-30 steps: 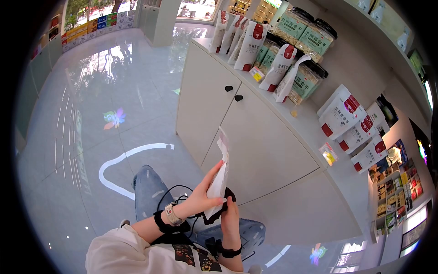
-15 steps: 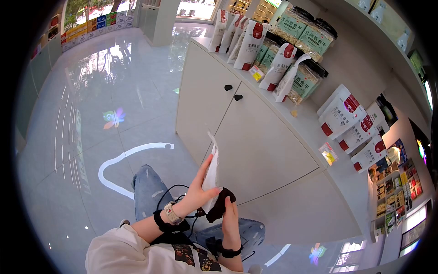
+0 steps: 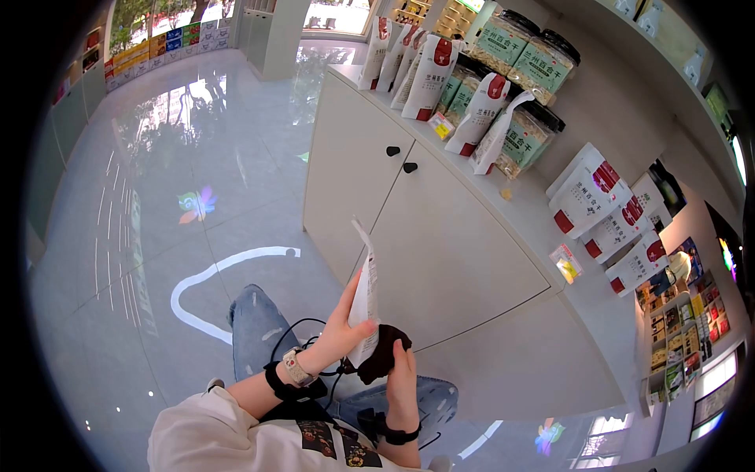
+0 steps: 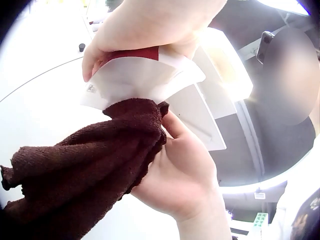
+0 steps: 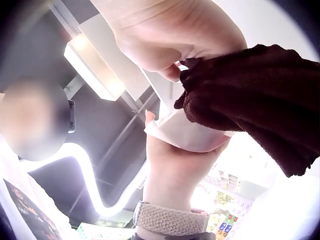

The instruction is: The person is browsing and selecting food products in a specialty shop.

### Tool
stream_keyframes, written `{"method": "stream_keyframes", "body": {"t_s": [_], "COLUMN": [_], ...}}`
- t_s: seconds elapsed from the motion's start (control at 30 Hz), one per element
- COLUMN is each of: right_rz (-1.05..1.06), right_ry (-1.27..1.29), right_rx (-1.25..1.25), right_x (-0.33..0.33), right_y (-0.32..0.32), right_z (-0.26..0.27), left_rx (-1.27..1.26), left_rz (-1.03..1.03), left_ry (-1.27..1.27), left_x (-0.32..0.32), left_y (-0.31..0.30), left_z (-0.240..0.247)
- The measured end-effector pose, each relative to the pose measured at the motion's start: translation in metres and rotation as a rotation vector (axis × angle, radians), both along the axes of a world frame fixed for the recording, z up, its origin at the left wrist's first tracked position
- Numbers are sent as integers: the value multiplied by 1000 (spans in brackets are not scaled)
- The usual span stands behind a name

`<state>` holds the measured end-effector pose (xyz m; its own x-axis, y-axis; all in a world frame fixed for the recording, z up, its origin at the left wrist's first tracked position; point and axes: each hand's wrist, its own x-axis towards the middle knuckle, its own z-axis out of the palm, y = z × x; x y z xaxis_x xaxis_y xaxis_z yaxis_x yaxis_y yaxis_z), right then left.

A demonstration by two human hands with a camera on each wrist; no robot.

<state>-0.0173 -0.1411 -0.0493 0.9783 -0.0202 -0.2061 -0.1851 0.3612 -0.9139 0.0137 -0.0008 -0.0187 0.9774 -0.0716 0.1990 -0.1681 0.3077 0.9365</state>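
Note:
My left hand (image 3: 340, 333) grips a white pouch (image 3: 366, 303) upright, fingers behind it and thumb across the near side. In the left wrist view the pouch's pale bottom (image 4: 132, 77) shows, with a red band above it. A dark brown cloth (image 3: 384, 355) touches the pouch's lower end. My right hand (image 3: 402, 384) pinches this cloth between thumb and fingers. From the right hand the cloth hangs in loose folds, seen large in the right wrist view (image 5: 250, 95). The pouch's printed front is mostly turned away in the head view.
A white cabinet (image 3: 448, 259) with black knobs stands in front of me. Along its top are white and red pouches (image 3: 429, 77), clear jars (image 3: 527, 141) with green labels, and price cards (image 3: 566, 263). Black cables (image 3: 303, 324) lie by my legs. Stocked shelves (image 3: 676, 338) stand at right.
The pouch has shifted slightly left and turned more edge-on. More of the brown cloth shows at its lower end, between the two hands. The goods on the cabinet have stayed put.

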Motion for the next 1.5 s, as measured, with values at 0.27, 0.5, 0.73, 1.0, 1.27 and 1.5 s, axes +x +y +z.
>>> {"method": "stream_keyframes", "body": {"t_s": [0.27,0.5,0.73,1.0,1.27,1.5], "right_rz": [-21,27,105,6,-27,-73], "right_ry": [-116,-493,-508,-397,-505,-576], "right_rx": [25,171,17,-48,40,90], "right_x": [-2,-6,-2,-1,4,-4], "right_y": [-14,-5,1,-5,-8,-19], "right_z": [0,6,12,0,0,-11], "left_rx": [78,149,191,176,312,235], "left_rz": [-50,-187,-373,-551,-584,-480], "left_ry": [-54,-37,-97,-145,-25,49], "left_x": [1,1,-2,2,0,-1], "left_y": [-1,-4,-3,-4,-2,-3], "left_z": [-3,-5,5,-3,5,2]}}
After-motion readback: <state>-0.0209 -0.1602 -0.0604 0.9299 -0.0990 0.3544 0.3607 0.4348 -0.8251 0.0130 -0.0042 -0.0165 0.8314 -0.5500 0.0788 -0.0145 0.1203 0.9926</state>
